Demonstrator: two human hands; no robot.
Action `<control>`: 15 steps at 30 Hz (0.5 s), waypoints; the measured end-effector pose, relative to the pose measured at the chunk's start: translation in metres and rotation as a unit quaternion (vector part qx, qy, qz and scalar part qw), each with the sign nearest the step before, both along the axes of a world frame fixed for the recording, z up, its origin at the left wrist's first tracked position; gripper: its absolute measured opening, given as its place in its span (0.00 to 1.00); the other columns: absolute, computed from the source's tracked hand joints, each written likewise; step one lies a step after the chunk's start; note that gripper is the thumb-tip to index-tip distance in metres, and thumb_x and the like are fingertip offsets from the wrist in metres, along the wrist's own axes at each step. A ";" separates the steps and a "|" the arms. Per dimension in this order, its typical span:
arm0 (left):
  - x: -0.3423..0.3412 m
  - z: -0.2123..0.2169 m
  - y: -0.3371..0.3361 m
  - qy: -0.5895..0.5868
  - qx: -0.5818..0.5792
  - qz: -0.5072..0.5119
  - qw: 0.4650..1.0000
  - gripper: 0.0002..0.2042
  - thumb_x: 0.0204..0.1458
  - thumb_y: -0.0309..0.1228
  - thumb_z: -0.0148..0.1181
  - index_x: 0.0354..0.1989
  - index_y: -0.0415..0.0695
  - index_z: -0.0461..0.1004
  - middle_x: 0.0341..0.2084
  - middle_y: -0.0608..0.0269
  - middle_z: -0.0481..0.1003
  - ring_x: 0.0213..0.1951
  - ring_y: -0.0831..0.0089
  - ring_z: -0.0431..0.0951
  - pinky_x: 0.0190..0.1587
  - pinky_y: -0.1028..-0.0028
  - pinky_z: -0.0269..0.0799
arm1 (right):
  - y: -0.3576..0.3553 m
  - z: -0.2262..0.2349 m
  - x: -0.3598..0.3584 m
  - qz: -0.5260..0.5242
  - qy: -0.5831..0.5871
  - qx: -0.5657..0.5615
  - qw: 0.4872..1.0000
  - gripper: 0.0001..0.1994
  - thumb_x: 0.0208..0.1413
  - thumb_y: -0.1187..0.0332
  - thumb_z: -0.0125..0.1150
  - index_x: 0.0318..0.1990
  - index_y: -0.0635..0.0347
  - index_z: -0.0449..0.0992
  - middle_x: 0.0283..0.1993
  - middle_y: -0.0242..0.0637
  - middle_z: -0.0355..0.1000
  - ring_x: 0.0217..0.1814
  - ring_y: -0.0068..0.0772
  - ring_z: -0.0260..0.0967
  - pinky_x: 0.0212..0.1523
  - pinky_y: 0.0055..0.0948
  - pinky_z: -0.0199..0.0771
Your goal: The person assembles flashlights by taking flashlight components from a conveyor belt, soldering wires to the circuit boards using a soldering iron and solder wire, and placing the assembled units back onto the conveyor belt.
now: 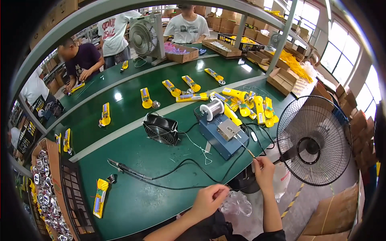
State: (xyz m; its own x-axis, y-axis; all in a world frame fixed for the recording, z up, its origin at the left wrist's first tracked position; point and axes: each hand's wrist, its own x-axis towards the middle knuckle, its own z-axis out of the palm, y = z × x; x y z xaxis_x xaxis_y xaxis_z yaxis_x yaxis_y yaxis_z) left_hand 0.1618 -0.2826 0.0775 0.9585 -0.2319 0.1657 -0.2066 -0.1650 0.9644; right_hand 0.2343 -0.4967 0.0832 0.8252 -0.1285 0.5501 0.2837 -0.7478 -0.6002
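Head view: the person's two hands come from the lower edge, over the near edge of the green desk (132,201).
Left hand (209,199): closed in a pinch on a thin wire (232,187), which is hard to see.
Right hand (263,170): closed around a thin soldering tool (246,149), tip toward the blue box (220,134).
Blue box: stands on the desk, with a solder spool (212,108) on top.
Soldering iron (128,170): lies on the desk, left of the hands.
Small black fan (161,129): beside the blue box.
Standing fan (313,140): right of the desk.
Yellow parts (257,106): piled behind the box.
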 end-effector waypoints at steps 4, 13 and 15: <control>0.024 -0.009 -0.061 0.162 -0.251 -0.033 0.954 0.15 0.51 0.31 0.52 0.45 0.36 0.65 0.38 0.57 0.71 0.40 0.75 0.71 0.43 0.78 0.65 | -0.007 -0.002 -0.025 -0.015 0.035 0.001 0.999 0.05 0.44 0.74 0.58 0.25 0.67 0.70 0.19 0.38 0.64 0.18 0.27 0.59 0.21 0.24 0.58; 0.034 -0.059 -0.140 0.238 -0.327 -0.047 0.913 0.11 0.52 0.31 0.51 0.38 0.36 0.70 0.31 0.62 0.73 0.34 0.79 0.73 0.38 0.80 0.68 | -0.022 -0.018 -0.112 -0.068 0.192 0.062 0.977 0.07 0.46 0.71 0.58 0.27 0.67 0.72 0.18 0.30 0.66 0.19 0.15 0.57 0.21 0.19 0.58; 0.030 -0.066 -0.142 0.226 -0.357 -0.019 0.906 0.11 0.52 0.31 0.51 0.38 0.36 0.70 0.31 0.62 0.73 0.33 0.79 0.73 0.38 0.81 0.68 | -0.025 -0.008 -0.110 -0.061 0.295 0.035 0.953 0.07 0.45 0.71 0.58 0.29 0.66 0.72 0.21 0.36 0.69 0.21 0.20 0.63 0.24 0.19 0.62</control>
State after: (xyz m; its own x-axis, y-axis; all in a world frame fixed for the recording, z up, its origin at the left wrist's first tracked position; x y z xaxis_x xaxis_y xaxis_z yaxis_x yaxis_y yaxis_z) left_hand 0.1920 -0.4250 0.0110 0.9596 -0.2539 -0.1209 0.2431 0.5330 0.8104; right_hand 0.1247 -0.5212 0.0749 0.9646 -0.2631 -0.0195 -0.2062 -0.7054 -0.6782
